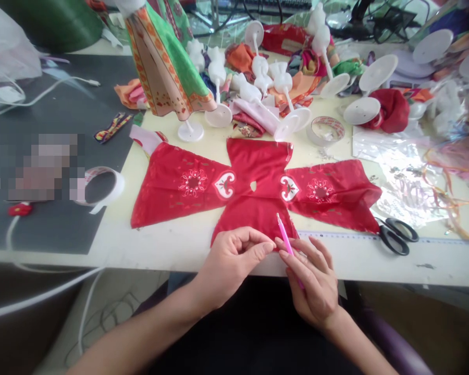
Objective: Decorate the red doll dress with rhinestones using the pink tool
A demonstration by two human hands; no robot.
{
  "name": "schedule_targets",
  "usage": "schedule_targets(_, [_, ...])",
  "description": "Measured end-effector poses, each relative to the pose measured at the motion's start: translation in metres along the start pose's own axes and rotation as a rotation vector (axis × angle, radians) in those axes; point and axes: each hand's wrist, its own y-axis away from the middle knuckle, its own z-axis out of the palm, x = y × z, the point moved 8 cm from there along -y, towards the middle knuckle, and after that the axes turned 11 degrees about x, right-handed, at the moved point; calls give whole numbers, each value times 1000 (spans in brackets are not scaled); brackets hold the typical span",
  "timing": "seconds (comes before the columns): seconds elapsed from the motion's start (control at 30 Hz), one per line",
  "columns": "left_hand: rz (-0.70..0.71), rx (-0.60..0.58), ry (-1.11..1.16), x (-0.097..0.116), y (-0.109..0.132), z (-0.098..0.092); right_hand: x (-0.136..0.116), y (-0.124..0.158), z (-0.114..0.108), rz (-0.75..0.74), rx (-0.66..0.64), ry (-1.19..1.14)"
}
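A small red garment (258, 185) with white embroidered hearts and flowers lies spread flat on the cream table (168, 245), sleeves out to both sides. My left hand (230, 263) is curled at the garment's near hem, fingers pinched together on the red cloth edge. My right hand (312, 278) sits just to the right of it, gripping a thin pink pen-like tool (285, 239) whose tip points up over the hem.
Black scissors (396, 234) lie right of the garment. A tape roll (326, 130) sits behind it and another (101, 185) on the dark mat at left. A dressed doll (166, 67), white stands (281, 88), cloth scraps and crinkled plastic (398, 166) crowd the back.
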Motion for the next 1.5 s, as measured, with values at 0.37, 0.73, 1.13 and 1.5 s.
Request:
schedule_targets(0.37, [-169, 82, 224, -7, -3, -6, -5, -10, -18, 13, 42, -174])
schedule_targets(0.73, [-147, 138, 293, -4, -4, -13, -19, -24, -31, -64, 33, -246])
schedule_targets(1.13, [4, 136, 59, 2, -2, -14, -19, -27, -28, -48, 29, -286])
schedule_targets(1.5, [134, 163, -83, 13, 1, -14, -18, -27, -29, -37, 44, -297])
